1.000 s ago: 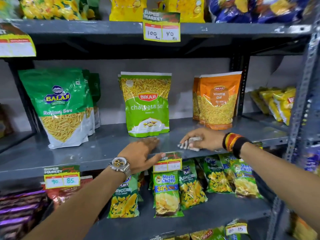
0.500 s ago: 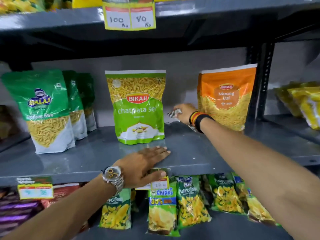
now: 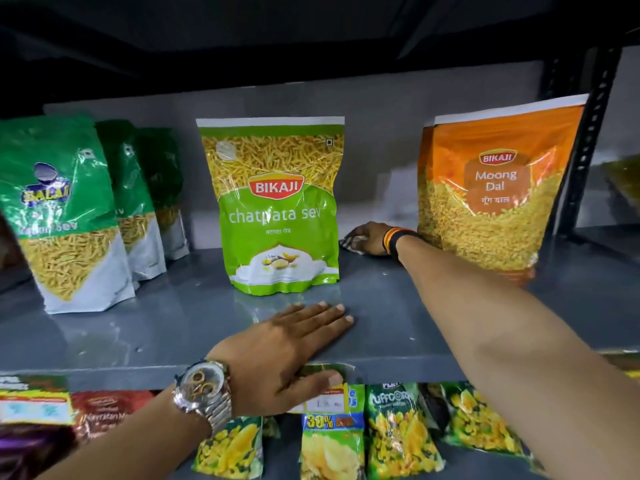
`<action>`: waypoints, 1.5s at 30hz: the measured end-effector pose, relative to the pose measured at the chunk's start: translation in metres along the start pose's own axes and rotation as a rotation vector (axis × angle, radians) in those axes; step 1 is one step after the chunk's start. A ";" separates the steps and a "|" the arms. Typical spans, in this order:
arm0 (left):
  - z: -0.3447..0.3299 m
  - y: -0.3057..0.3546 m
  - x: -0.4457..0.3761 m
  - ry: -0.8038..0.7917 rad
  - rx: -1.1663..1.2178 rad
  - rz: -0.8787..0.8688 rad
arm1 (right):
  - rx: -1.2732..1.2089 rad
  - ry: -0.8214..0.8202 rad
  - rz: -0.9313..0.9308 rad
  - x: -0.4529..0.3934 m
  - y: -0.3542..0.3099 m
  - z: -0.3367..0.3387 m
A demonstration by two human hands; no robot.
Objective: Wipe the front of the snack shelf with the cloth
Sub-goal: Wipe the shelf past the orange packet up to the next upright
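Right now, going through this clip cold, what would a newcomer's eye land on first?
Probably the green Bikaji chatpata sev pouch, upright at the middle of the grey shelf, with the orange Moong Dal pouch to its right. Between them the right hand presses a cloth far back on the shelf. The left hand, with a wristwatch, lies flat at the front edge.

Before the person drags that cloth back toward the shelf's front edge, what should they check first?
1. Patterned cloth under right hand: ok, pressed on the grey metal shelf.
2. Path between green Bikaji chatpata sev pouch and orange Moong Dal pouch: ok, open gap.
3. Forearm clearance from the orange pouch: cannot tell, very close.
4. Left hand bracing the front edge: ok, flat.
5. Front strip wiped: cannot tell.
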State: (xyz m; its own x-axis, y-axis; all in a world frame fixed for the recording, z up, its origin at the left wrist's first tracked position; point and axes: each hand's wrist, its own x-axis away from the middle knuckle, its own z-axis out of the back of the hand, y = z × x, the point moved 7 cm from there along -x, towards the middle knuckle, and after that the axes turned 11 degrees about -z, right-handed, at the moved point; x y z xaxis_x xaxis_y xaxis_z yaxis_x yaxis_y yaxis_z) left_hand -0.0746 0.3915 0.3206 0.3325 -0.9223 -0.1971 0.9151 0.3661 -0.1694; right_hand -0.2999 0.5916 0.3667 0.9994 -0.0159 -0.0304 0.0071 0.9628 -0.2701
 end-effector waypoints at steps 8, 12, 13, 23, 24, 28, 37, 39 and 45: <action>0.003 0.005 0.001 -0.023 0.000 -0.004 | 0.012 -0.035 0.106 0.077 -0.007 -0.003; 0.011 0.008 0.003 -0.012 0.046 -0.019 | -0.025 -0.104 0.189 0.130 -0.007 0.000; 0.013 0.006 0.006 -0.012 0.055 -0.013 | -0.045 -0.116 0.195 0.141 -0.008 0.005; 0.013 -0.012 0.030 0.011 0.019 0.084 | 0.011 0.167 -0.051 0.119 0.011 -0.001; 0.013 -0.012 0.030 0.010 0.012 0.087 | -0.002 0.178 -0.029 0.126 0.009 -0.001; 0.010 -0.012 0.032 0.000 0.009 0.099 | -0.079 0.075 0.131 0.189 -0.002 -0.005; 0.008 -0.015 0.034 -0.021 0.028 0.120 | -0.221 0.190 -0.056 0.222 0.010 0.018; 0.008 -0.014 0.033 -0.022 0.018 0.120 | -0.171 0.192 -0.078 0.228 0.003 0.008; 0.009 -0.010 0.034 -0.010 0.023 0.090 | -0.230 -0.029 0.069 0.301 -0.027 0.004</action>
State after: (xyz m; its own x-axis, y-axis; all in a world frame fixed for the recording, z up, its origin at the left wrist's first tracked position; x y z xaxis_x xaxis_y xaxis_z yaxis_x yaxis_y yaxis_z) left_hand -0.0702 0.3552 0.3243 0.4156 -0.8871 -0.2007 0.8865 0.4445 -0.1289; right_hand 0.0007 0.5617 0.3685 0.9978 0.0590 -0.0293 -0.0658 0.8745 -0.4805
